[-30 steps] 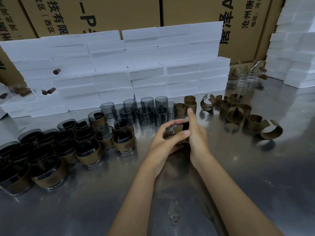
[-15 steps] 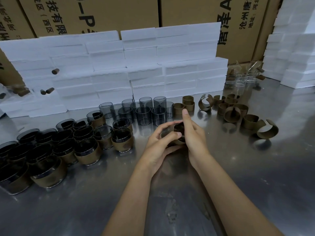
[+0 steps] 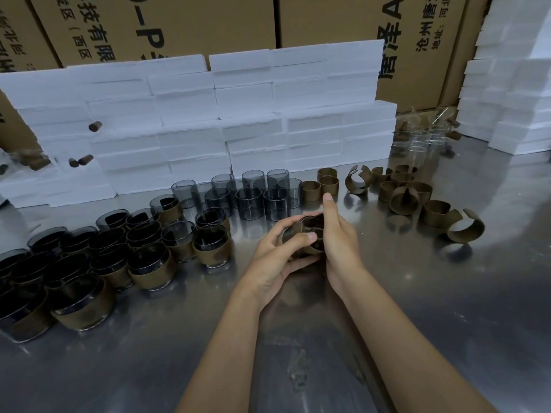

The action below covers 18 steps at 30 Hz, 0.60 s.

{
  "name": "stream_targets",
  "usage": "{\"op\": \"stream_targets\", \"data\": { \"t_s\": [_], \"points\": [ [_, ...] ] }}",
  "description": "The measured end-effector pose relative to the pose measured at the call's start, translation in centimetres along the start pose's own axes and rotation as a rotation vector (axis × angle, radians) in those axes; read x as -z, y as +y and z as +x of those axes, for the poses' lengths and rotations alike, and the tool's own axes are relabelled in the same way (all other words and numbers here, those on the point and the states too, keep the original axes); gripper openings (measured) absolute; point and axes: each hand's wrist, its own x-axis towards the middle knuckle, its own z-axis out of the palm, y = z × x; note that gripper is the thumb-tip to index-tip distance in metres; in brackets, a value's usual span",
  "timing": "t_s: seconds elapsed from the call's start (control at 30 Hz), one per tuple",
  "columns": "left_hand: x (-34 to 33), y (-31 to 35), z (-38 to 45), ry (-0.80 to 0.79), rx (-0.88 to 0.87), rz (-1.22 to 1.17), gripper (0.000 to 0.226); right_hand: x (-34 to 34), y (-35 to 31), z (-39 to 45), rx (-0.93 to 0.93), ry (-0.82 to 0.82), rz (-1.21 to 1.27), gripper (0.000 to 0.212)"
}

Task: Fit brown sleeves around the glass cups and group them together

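Both hands hold one dark glass cup with a brown sleeve [image 3: 310,231] just above the steel table. My left hand [image 3: 275,257] curls round its near side, thumb across the sleeve. My right hand [image 3: 340,234] grips its right side, the index finger stretched straight up past the rim. To the left stands a group of several sleeved cups [image 3: 208,245]. Behind the hands are several bare grey glass cups [image 3: 249,201]. Loose brown sleeves [image 3: 405,198] lie at the right, some sprung apart.
White foam blocks [image 3: 238,123] are stacked along the back, more [image 3: 507,99] at the far right, with cardboard boxes [image 3: 328,22] behind. Clear glass cups [image 3: 420,144] stand at the back right. The steel table [image 3: 447,308] stretches bare in front and right.
The hands with the cup have shifted slightly; my left thumb now lies further across the sleeve. Everything else on the table is unchanged.
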Motion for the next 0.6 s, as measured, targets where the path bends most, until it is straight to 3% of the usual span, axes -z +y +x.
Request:
{"op": "stream_targets", "data": {
  "t_s": [0.27, 0.43, 0.6],
  "points": [
    [-0.45, 0.22, -0.37, 0.01, 0.021, 0.006, 0.044, -0.25, 0.74, 0.41, 0.013, 0.138, 0.078, 0.064],
    [-0.5, 0.4, -0.33, 0.019, 0.033, -0.021, 0.051, 0.44, 0.58, 0.64, 0.009, 0.031, 0.037, 0.044],
    [-0.34, 0.73, -0.48, 0.037, 0.057, -0.091, 0.062, 0.5, 0.1, 0.78, -0.121, -0.072, -0.007, 0.029]
  ]
}}
